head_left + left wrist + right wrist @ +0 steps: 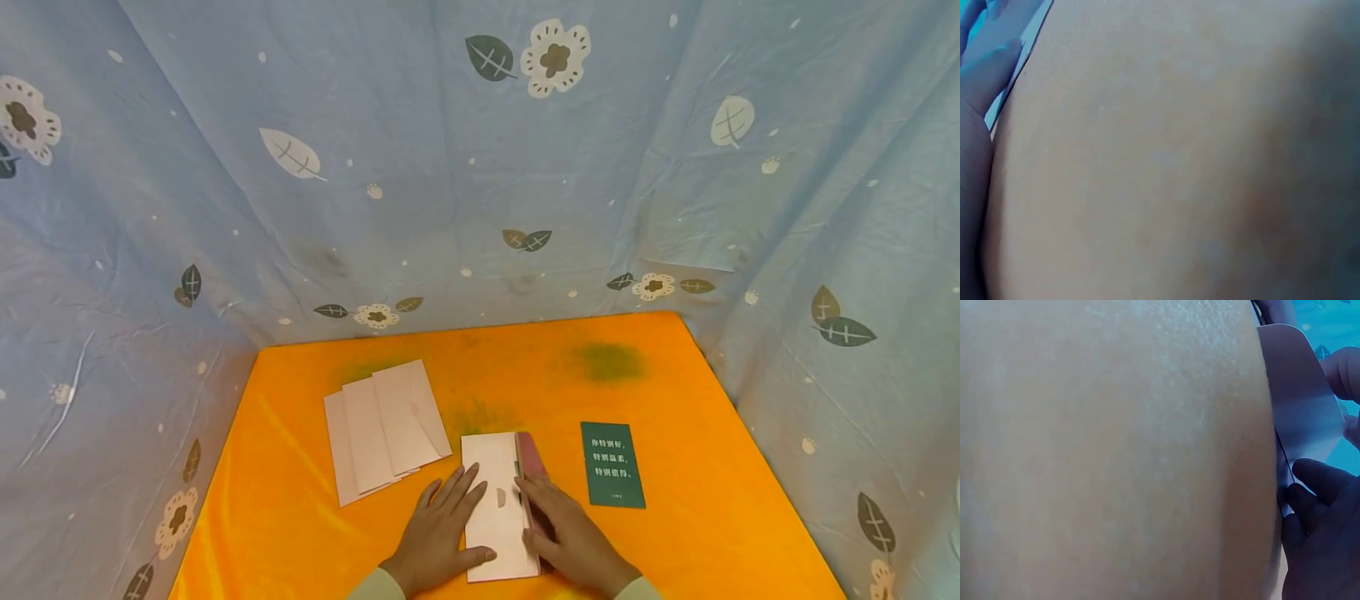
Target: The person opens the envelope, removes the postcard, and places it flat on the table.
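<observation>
A pale pink envelope [487,533] lies lengthwise at the table's front middle. Its dark pink flap [529,446] is unfolded along the right side, and a sliver of something green shows at the opening. My left hand [438,529] rests on the envelope's left part with fingers spread and thumb apart. At the right edge my right hand [573,537] lies over the flap, its thumb and index fingertips touching the opening edge; its other fingers are partly hidden. Skin fills most of both wrist views; a flap corner [1304,394] and fingers [1319,487] show at the right wrist view's edge.
Several pale pink envelopes [375,442] overlap in a fanned pile to the left. A dark green card [613,492] with white lettering lies to the right. The orange cloth [525,367] covers the table, and a blue patterned curtain [420,192] hangs around it.
</observation>
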Demonstrator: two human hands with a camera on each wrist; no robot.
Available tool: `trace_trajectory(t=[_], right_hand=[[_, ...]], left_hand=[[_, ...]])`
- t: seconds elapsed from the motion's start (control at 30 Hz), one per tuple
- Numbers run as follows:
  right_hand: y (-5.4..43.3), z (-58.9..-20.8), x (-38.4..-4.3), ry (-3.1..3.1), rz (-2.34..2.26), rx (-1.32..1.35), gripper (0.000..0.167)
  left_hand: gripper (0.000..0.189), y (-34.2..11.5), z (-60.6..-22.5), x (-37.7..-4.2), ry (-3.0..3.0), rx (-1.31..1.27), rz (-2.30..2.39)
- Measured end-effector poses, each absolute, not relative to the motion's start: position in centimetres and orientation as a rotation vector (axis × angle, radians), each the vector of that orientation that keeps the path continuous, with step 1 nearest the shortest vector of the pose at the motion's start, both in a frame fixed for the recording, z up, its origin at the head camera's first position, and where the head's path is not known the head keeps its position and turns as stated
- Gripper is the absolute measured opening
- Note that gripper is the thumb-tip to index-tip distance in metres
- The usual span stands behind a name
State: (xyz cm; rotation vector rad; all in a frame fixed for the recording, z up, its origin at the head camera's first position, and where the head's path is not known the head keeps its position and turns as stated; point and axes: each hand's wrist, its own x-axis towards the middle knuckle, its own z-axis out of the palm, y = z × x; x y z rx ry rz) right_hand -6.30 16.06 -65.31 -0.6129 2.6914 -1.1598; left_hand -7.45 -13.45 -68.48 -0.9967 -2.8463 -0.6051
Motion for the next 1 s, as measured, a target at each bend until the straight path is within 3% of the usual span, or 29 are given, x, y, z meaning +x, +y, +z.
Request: trace_trajectory(t=[0.47,1.0], right_hand=[[17.0,-65.42,-5.68,2.751,-1.115,-0.46,0.084],[17.09,-65.43,-5.6,2.844,-0.977,-0.519,0.074]], left_hand=[[0.095,-13.5,-68.35,-7.44,-2.881,-0.988,-0.62],[0.095,-13.47,-68.53,-7.37,-2.878,-0.984,-0.594]])
